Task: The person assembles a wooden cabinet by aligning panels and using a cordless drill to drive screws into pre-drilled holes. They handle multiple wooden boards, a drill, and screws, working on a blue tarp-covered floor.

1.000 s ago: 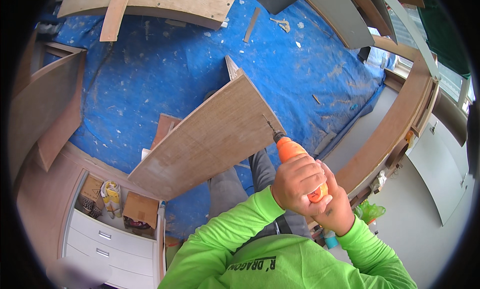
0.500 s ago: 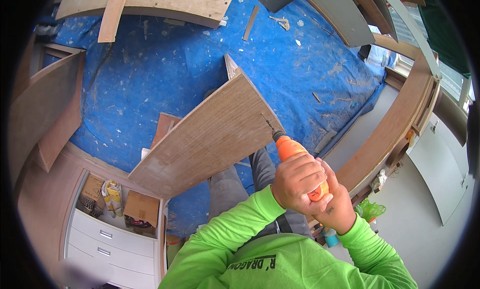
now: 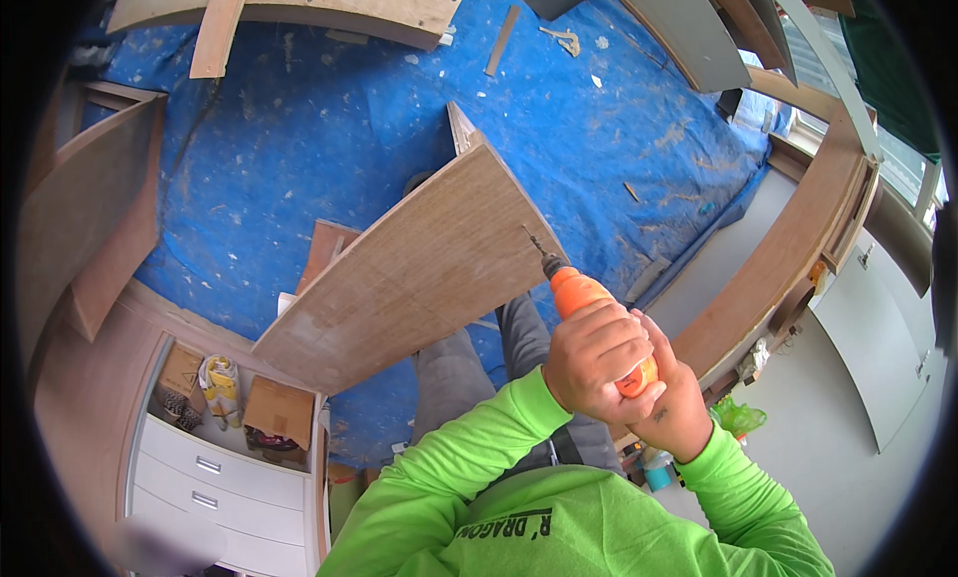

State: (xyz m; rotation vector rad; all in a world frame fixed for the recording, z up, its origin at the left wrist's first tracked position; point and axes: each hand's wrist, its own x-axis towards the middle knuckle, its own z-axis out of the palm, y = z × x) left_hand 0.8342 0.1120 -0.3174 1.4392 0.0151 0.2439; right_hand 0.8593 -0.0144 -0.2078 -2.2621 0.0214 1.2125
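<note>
An orange power drill points up and left, its thin bit meeting or almost meeting the wooden panel near that panel's right edge. My left hand is closed around the drill's body, fingers wrapped over it. Behind and to the right, my right hand is closed about the rear of the same drill, with its fingers partly hidden by the left hand. The panel lies slanted in front of my legs, its far corner resting on a narrow box-like edge. Whether the bit has entered the wood, I cannot tell.
Blue sheeting with dust and scraps covers the floor. A white drawer unit with an open top compartment stands at lower left. Wooden boards run along the right, and a curved wooden piece lies at the far side.
Almost nothing differs. Both hands keep their hold on the drill, and the view has shifted very slightly.
</note>
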